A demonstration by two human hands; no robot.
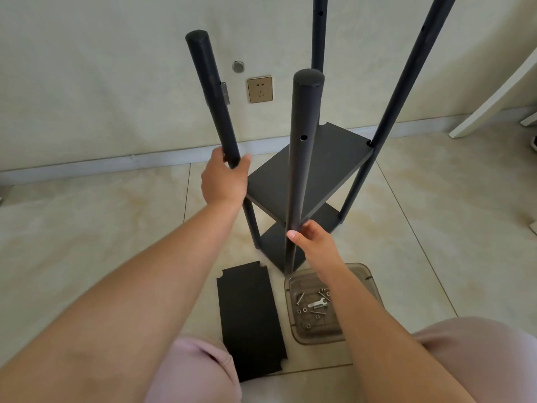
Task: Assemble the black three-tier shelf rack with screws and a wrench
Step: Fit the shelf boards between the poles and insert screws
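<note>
The black rack stands on the tiled floor with two shelves fitted: an upper shelf [316, 167] and a lower shelf [276, 245]. Four black poles rise above them. My left hand [225, 178] grips the near-left pole [213, 103]. My right hand [312, 239] holds the near-right pole [302, 158] just below the upper shelf. A loose black shelf board [250, 318] lies flat on the floor between my knees. A clear plastic tray [296, 330] beside it holds a small silver wrench [316, 303] and several screws and nuts.
The wall with a gold socket [260, 89] is close behind the rack. The far-right pole [406, 71] leans outward. A white furniture leg [494, 94] slants at the right edge. My knees in pink cloth [191, 370] frame the board and tray.
</note>
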